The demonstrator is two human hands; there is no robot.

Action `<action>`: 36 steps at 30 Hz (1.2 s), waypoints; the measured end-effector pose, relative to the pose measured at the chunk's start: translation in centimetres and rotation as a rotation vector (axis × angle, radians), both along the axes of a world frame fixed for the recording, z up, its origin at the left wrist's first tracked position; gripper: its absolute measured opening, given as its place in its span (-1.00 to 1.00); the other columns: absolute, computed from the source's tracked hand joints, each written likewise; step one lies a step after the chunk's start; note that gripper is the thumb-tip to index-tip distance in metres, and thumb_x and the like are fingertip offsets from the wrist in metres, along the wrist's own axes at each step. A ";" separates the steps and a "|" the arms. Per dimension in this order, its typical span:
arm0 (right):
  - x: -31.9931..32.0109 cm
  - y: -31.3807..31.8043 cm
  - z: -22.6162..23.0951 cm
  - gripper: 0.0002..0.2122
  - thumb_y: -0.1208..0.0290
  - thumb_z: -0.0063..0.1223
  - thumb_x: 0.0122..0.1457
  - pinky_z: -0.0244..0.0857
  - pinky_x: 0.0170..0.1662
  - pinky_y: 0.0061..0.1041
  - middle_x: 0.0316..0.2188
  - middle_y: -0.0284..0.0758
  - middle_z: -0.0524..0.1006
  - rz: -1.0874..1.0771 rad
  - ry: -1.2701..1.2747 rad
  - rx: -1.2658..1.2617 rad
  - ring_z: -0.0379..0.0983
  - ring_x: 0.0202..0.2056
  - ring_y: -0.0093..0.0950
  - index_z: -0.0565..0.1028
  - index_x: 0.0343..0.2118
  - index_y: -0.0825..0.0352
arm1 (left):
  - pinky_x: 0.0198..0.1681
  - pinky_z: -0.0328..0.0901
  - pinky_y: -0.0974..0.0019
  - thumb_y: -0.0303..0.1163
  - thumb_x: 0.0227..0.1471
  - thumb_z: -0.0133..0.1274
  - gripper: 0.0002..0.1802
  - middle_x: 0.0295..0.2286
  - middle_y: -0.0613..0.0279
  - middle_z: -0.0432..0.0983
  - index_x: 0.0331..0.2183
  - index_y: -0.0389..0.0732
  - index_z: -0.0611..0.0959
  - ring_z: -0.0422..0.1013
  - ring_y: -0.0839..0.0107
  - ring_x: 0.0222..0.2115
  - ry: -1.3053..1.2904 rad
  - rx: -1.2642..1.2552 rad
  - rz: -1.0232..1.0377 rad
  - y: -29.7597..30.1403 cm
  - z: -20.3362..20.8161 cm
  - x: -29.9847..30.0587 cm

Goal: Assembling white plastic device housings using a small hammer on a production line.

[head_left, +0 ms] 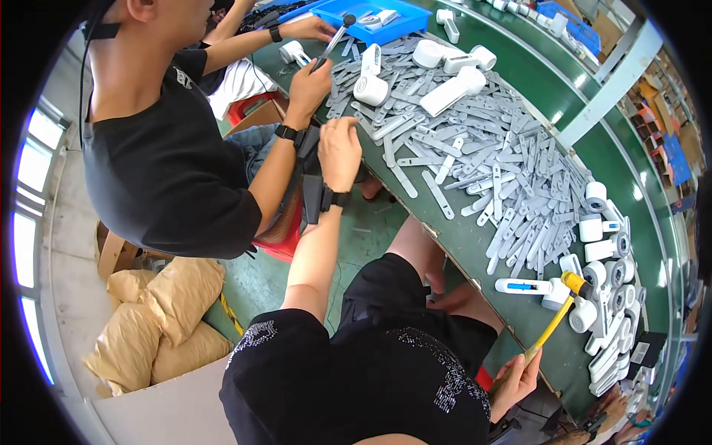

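My right hand [515, 380] is closed round the lower end of a yellow-handled mallet [552, 326]. The mallet's yellow and black head rests over white handheld devices at the table's right side. Just left of that head lies a white device [512, 286] with a blue part in its handle. My left hand [340, 154], with a black strap on the wrist, is at the table's near left edge beside a heap of grey plastic strips [512, 178]. Its fingers are curled together, and their tips are partly hidden, so what they hold does not show.
A co-worker [163, 148] sits close on my left, holding a black-headed mallet [337, 37]. White devices [454, 90] lie on the heap; more [612, 326] are grouped at right. A blue tray [378, 22] stands at the far end. Brown sacks [178, 304] lie on the floor.
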State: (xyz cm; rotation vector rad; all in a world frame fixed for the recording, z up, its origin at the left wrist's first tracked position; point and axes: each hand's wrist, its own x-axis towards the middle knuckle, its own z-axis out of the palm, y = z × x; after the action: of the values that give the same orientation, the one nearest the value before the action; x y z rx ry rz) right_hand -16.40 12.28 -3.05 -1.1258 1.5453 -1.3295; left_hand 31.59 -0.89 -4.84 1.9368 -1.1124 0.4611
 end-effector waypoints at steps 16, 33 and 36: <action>0.0 0.5 -0.6 -0.56 0.50 -0.05 0.24 0.06 -0.68 -0.73 -0.59 -0.42 0.33 0.064 -0.017 0.027 0.16 -0.68 -0.73 0.24 0.18 0.43 | -0.26 0.35 0.20 -0.32 -0.10 0.17 -0.77 -0.39 0.20 0.48 -0.29 0.04 0.72 0.47 0.20 -0.31 -0.040 0.460 -0.232 -4.2 2.0 5.4; -0.2 1.2 -0.8 -0.56 0.53 -0.06 0.24 0.04 -0.67 -0.75 -0.59 -0.43 0.34 0.029 -0.058 0.000 0.14 -0.69 -0.74 0.24 0.18 0.47 | -0.25 0.27 0.13 -0.35 -0.10 0.12 -0.88 -0.41 0.10 0.56 -0.43 -0.13 0.66 0.45 0.13 -0.26 0.009 0.214 -0.152 -3.9 3.3 3.8; -0.3 1.4 -0.6 -0.56 0.52 -0.06 0.24 0.03 -0.68 -0.75 -0.59 -0.43 0.34 0.037 -0.060 -0.009 0.14 -0.69 -0.74 0.25 0.17 0.46 | -0.20 0.32 0.32 -0.34 0.02 0.02 -0.79 -0.34 0.07 0.60 -0.35 -0.23 0.66 0.50 0.21 -0.27 0.354 0.298 -0.212 -3.7 3.8 3.6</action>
State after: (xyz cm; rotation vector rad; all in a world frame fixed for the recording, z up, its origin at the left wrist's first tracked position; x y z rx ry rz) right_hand -16.68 13.66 -3.64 -1.1050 1.4702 -1.3352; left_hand 35.19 -4.62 -1.03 2.0213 -1.1806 -0.1693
